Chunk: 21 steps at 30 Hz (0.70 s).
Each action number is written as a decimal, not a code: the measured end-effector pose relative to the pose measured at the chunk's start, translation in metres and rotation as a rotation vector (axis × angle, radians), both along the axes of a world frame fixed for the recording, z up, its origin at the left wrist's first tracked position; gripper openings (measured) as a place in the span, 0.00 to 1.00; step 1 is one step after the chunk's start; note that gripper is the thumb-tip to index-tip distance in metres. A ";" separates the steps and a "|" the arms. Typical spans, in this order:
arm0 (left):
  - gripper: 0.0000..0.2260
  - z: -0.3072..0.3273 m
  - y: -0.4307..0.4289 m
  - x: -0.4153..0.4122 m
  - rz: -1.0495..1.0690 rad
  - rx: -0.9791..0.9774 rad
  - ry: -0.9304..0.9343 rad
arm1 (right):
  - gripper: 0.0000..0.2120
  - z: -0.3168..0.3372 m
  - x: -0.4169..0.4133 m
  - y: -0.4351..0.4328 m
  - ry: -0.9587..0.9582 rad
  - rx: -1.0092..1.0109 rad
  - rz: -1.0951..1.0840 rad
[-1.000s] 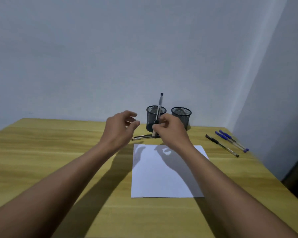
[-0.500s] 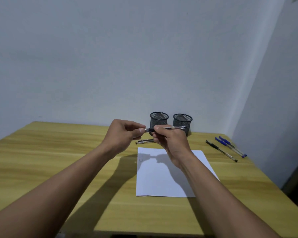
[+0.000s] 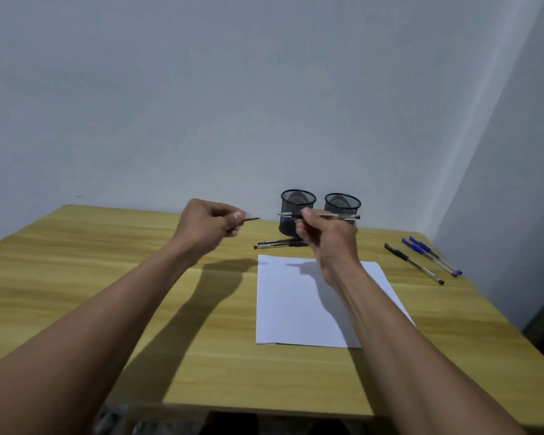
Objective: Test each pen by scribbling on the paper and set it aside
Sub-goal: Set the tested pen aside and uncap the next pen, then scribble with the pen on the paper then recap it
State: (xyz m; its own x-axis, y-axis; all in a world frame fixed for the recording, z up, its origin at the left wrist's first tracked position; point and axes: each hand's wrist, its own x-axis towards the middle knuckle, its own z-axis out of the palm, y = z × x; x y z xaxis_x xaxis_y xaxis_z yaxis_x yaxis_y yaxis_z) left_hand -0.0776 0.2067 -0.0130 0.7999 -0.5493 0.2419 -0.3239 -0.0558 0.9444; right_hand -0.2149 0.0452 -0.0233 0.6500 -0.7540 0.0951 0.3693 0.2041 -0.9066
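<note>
Head view: a rectangular table with a yellow wood-grain top stands against a plain, matt grey wall. The left hand is raised over the table's middle, fingers curled, with thumb and forefinger pinching a slim dark pen cap whose pointed end sticks out to the right. The right hand is raised over the far edge of the paper, fingers closed round a pen. The pen has a thin clear barrel and is held level, its uncapped tip pointing left toward the cap with a gap between them. The paper is a flat white sheet lying right of the table's centre, with a faint scribble near its far left corner. Two round black wire-mesh cups stand upright side by side near the table's far edge, the left cup and the right cup partly behind the held pen. Dark pens lie flat between the left cup and the paper's far edge; their number cannot be told. Toward the far right corner lie a black-capped pen and two blue-capped pens, roughly parallel and close together.
</note>
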 end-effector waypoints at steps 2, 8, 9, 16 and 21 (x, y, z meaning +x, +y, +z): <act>0.03 -0.007 0.009 0.011 0.088 0.108 -0.107 | 0.04 -0.005 -0.004 -0.010 0.058 -0.058 -0.011; 0.04 -0.039 -0.012 0.011 0.212 0.309 -0.242 | 0.03 -0.030 -0.001 0.008 0.252 -0.269 0.036; 0.04 -0.046 -0.015 0.013 0.228 0.331 -0.241 | 0.03 -0.032 -0.002 0.010 0.278 -0.303 0.031; 0.03 -0.074 -0.026 0.017 0.295 0.468 -0.259 | 0.06 -0.047 -0.012 0.022 0.388 -0.290 0.097; 0.15 -0.073 -0.017 0.006 0.270 0.461 -0.264 | 0.09 -0.066 -0.015 0.033 0.431 -0.330 0.043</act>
State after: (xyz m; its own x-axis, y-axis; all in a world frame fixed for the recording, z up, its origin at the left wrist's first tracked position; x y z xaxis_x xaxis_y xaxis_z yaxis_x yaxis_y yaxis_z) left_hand -0.0714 0.1899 -0.0857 0.8712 -0.4300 0.2368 -0.4618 -0.5539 0.6928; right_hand -0.2295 0.0780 -0.0891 0.7122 -0.7009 0.0401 -0.0526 -0.1103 -0.9925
